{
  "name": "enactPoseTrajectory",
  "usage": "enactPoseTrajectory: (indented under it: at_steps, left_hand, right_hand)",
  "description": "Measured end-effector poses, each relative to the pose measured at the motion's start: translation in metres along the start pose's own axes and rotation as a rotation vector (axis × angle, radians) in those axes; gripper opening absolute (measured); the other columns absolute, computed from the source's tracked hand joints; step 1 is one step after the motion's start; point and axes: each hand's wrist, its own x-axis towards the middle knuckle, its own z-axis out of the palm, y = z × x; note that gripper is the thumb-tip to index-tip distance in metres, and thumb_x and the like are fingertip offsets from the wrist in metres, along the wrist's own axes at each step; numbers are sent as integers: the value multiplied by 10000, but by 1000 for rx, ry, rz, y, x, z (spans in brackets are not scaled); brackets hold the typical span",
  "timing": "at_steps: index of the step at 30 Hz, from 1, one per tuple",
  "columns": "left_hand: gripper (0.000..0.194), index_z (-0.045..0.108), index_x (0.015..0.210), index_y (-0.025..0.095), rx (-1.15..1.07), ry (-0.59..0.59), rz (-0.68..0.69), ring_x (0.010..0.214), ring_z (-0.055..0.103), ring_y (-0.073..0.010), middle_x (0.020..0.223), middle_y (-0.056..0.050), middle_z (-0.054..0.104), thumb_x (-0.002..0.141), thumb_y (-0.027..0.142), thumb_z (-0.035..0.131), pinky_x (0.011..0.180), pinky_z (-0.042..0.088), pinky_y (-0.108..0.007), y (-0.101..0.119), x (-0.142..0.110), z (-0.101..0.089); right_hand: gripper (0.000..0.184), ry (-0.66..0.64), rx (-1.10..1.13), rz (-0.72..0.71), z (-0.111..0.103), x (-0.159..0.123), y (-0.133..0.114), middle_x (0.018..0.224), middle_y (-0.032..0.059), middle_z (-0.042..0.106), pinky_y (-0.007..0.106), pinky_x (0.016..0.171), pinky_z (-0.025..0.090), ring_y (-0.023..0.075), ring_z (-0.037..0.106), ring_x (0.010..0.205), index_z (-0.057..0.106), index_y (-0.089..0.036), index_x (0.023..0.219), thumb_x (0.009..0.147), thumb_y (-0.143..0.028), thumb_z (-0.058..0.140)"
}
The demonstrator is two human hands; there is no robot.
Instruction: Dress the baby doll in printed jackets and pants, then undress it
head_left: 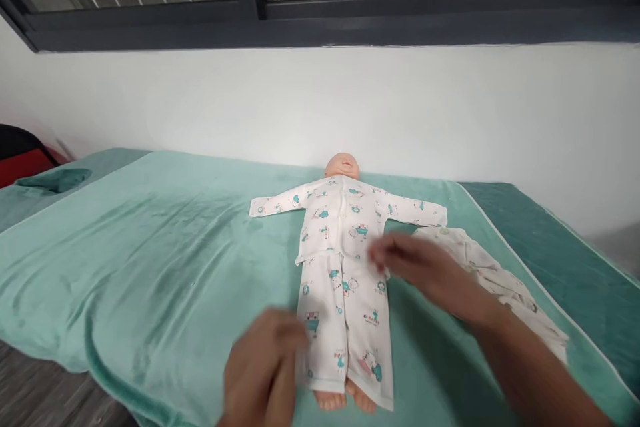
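A baby doll (343, 165) lies on its back, its toes showing below the trouser hems. It wears a white long-sleeved top (327, 220) with small animal prints, sleeves spread out to both sides, and matching white trousers (327, 320). Beside the lower left trouser leg is my left hand (267, 367), its fingers bent and smeared by motion. My right hand (425, 267), also blurred, is over the right side of the top's lower hem. Whether either hand touches or grips the cloth cannot be made out.
Rumpled off-white baby clothes (493, 273) lie to the right of the doll. A green plush blanket (150, 267) covers the bed beneath. Behind it stands a white wall (200, 107) under a dark-framed barred window (320, 30). Something red and black (23, 160) is at the far left.
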Motion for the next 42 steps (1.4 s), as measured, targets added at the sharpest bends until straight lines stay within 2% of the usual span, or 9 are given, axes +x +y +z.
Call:
enactPoseTrajectory:
  at_steps: [1,3,6,9,13,23,30,36,42]
  left_hand:
    - [456,739,960,449,5,63,-29,845,682,-211,904,46,739,765,93,531,684,579,-382,-13,29,18]
    - [340,726,905,313,-19,152,-170,909,683,-202,938,7,743,836,114,459,828,575,-379,-40,92,56]
    - [355,707,1061,226,-4,-9,-204,1099,662,-204,1168,-31,735,865,127,429,1021,507,-368,-76,176,102]
    - [353,708,1116,179,82,-213,-220,1182,636,-235,1245,-79,713,891,152,438,1095,449,-392,-103,217,130]
    - [375,699,1177,204,103,-278,-219,1257,587,-228,1333,-54,664,936,199,411,1125,420,-380,-120,218,138]
    - [424,691,1221,251,32,-337,-147,1283,553,-202,1314,-31,663,956,187,367,1130,408,-365,-124,216,133]
    - [436,697,1202,267,20,-340,-149,1290,556,-191,1344,-5,649,940,148,369,1136,410,-349,-124,213,133]
    - [417,732,1103,261,-24,-316,-116,1260,581,-181,1299,-16,671,937,139,369,1120,426,-342,-123,211,134]
    - [298,693,1080,240,-26,-228,-219,1198,612,-209,1232,-22,700,933,187,440,1053,473,-369,-119,208,133]
  right_hand:
    - [164,106,18,-14,4,35,3,835,24,708,325,687,506,193,640,769,689,-243,831,903,-335,574]
    - [153,418,43,-45,12,99,13,879,30,706,340,726,488,195,623,794,681,-234,920,858,-292,553]
    - [218,606,81,-23,24,159,35,917,35,690,345,748,476,186,605,785,656,-215,958,800,-236,507]
    - [190,612,45,-13,29,176,56,920,44,687,370,823,466,204,610,845,650,-211,912,785,-241,511]
    - [183,579,68,-36,29,169,65,879,35,684,372,840,466,203,604,831,673,-218,895,805,-267,522]
    - [222,555,33,-30,28,170,62,905,37,694,371,839,470,211,607,837,703,-235,924,808,-246,514]
    - [309,463,25,-17,29,170,63,1096,39,712,400,896,449,216,615,897,687,-250,1064,820,-231,498]
    - [235,525,-15,-65,31,172,64,1010,53,699,376,863,459,216,612,905,673,-219,949,804,-207,488]
    - [168,544,17,-58,30,174,65,922,38,683,356,788,455,189,587,781,643,-220,921,831,-237,502]
